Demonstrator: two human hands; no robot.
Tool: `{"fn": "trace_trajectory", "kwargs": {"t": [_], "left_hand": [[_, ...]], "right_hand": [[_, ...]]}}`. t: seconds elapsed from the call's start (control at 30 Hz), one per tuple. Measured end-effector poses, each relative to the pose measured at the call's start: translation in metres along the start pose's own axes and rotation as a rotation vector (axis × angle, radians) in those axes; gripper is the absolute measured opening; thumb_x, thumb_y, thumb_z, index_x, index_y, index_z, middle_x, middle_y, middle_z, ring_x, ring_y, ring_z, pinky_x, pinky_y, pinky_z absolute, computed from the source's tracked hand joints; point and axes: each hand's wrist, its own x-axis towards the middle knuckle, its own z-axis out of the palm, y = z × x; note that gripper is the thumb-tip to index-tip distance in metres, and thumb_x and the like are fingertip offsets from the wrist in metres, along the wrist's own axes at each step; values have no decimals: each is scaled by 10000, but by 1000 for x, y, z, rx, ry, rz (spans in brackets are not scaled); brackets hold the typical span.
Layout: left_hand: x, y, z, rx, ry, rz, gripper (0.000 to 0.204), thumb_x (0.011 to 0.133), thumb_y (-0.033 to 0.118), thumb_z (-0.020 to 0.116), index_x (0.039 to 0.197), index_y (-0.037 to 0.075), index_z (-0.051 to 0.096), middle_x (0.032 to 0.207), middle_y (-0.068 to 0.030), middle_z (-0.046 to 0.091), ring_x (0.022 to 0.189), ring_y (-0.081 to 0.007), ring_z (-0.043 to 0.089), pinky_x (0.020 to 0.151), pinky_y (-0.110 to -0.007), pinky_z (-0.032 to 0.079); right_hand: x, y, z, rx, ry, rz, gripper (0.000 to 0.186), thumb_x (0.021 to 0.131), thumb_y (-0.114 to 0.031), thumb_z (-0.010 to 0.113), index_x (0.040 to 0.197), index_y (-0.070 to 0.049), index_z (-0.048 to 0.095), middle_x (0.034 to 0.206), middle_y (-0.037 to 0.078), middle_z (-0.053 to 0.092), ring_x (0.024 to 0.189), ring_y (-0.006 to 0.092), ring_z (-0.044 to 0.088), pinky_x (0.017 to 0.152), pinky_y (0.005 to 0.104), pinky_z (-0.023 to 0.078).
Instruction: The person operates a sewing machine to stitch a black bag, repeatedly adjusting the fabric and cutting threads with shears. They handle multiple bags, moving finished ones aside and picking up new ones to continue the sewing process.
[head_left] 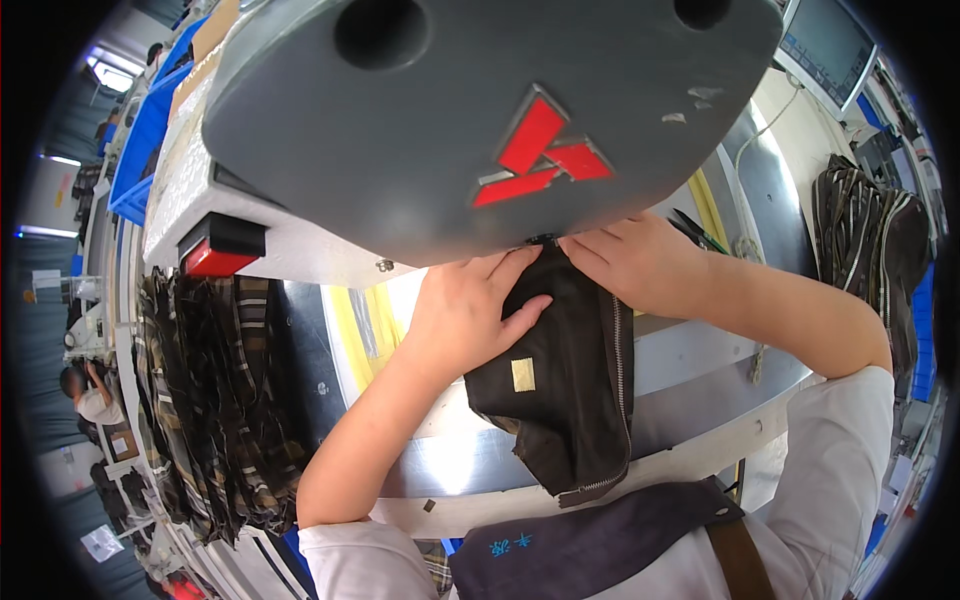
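A dark brown fabric piece point(560, 400) with a metal zipper point(618, 375) along its right side and a small pale yellow patch point(523, 375) lies under a big grey sewing machine head point(400, 150). My left hand point(465, 305) lies on its left part, fingers stretched toward the machine and thumb apart. At the far end of the piece, my right hand point(635, 262) has its fingers closed on the fabric's right edge. Both sets of fingertips are close under the machine head, which hides the stitching spot.
Left of the machine hangs a thick stack of dark plaid cloth pieces point(205, 400). More dark zippered pieces point(870, 230) are piled on the right. A screen point(828, 50) stands at the upper right; a blue crate point(150, 140) is at the upper left. A person point(98, 400) sits farther off.
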Motion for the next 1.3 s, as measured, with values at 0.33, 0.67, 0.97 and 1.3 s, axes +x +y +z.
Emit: {"fn": "trace_trajectory", "kwargs": {"t": [0.33,0.67,0.97,1.3], "left_hand": [[5,-9,1,81,20,-29,420,736,246,788,1093,55,677,1045,-111,660,934,-324,618,827,-406,488],[5,-7,0,76,-32,-29,426,802,339,728,1106,52,649,1138,-145,596,1033,-341,573,877,-430,469],[2,-11,4,69,7,-4,441,791,333,741,1125,57,655,1135,-142,604,1034,-338,578,886,-432,472],[-10,-5,-15,-87,38,-166,331,803,222,737,1082,54,678,971,-145,647,913,-354,593,832,-411,473]], "right_hand": [[6,13,8,52,8,37,251,726,-126,613,940,4,604,920,79,602,893,211,593,791,316,518],[3,13,10,55,62,46,261,727,-127,615,947,13,600,910,80,604,890,211,601,791,314,521],[1,9,9,37,54,54,274,733,-136,616,963,12,607,942,86,607,908,210,596,795,314,519],[9,-34,17,162,96,378,283,772,-129,600,1042,-44,595,994,83,556,943,234,584,700,325,534]]}}
